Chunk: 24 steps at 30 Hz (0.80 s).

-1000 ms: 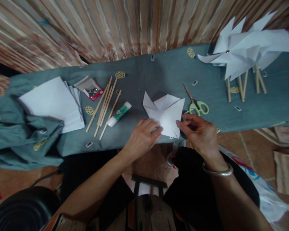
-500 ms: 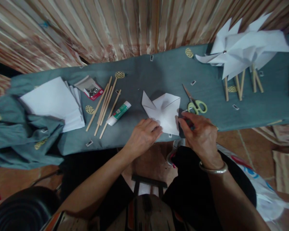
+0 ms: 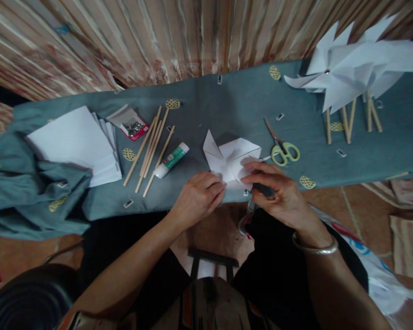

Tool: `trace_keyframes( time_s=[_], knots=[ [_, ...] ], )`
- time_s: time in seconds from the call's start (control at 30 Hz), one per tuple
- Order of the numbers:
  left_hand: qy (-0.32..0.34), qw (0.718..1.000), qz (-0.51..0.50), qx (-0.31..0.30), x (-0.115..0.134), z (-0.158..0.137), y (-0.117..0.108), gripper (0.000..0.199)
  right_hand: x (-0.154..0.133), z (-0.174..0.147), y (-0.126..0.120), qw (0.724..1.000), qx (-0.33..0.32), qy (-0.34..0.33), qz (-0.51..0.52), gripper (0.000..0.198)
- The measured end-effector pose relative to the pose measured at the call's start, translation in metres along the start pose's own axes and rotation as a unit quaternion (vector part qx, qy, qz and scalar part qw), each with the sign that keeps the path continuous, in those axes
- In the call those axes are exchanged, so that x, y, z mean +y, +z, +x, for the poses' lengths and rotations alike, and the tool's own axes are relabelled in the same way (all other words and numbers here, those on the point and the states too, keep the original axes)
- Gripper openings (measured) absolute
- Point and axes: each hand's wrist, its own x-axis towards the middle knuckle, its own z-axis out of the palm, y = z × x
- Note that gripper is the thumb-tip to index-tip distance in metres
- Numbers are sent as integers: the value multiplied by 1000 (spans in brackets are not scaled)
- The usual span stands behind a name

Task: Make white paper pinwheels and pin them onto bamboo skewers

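A white paper pinwheel [image 3: 232,162], its corners partly folded in, lies on the cloth-covered table in front of me. My left hand [image 3: 201,195] is closed at its lower left corner, fingers curled onto the paper. Over the right side of the sheet is my right hand [image 3: 278,190], its fingers apart and their tips touching or just above the paper; a bracelet is on that wrist. Just beyond this hand lie scissors [image 3: 278,145] with green handles, blades slightly apart. A glue stick [image 3: 172,160] rests to the left of the pinwheel.
Several wooden sticks [image 3: 152,149] lie beside the glue stick, near an opened box of metal pins [image 3: 134,128]. A stack of white paper [image 3: 74,142] is at the left. Assembled pinwheels on sticks [image 3: 358,68] lie at the far right. The table's front edge runs beneath my hands.
My right hand has moved from the paper's right edge onto its right part, and its fingers have spread. My left hand has shifted slightly left and down at the corner.
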Motion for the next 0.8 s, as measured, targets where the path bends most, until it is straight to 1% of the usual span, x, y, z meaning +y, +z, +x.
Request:
trace_keyframes(
  time_s=[0.1, 0.2, 0.27, 0.33, 0.4, 0.57, 0.67, 0.8],
  knots=[
    [-6, 1000, -14, 9, -1, -2, -1, 19, 2, -2, -1, 999, -28, 10, 44, 32],
    [-23, 999, -41, 10, -3, -3, 0, 18, 4, -3, -4, 993, -53, 35, 96, 29],
    [-37, 997, -63, 12, -3, -3, 0, 18, 3, -3, -4, 991, -58, 59, 109, 25],
    [-47, 996, -80, 13, -4, -3, 1, 17, 2, -1, -1, 990, -44, 87, 106, 23],
    [-54, 995, -87, 13, -4, -4, 2, 17, 2, 1, 5, 990, -18, 97, 100, 23],
    [-54, 994, -89, 10, -4, -4, 3, 18, 2, 10, 21, 992, 26, 52, 108, 6],
    [-55, 995, -88, 16, -3, -5, 2, 20, 0, 16, 25, 994, 36, 46, 95, 6],
    [-48, 994, -94, 18, -3, -6, 2, 32, -2, 20, 28, 995, 48, 50, 68, 6]
  ],
)
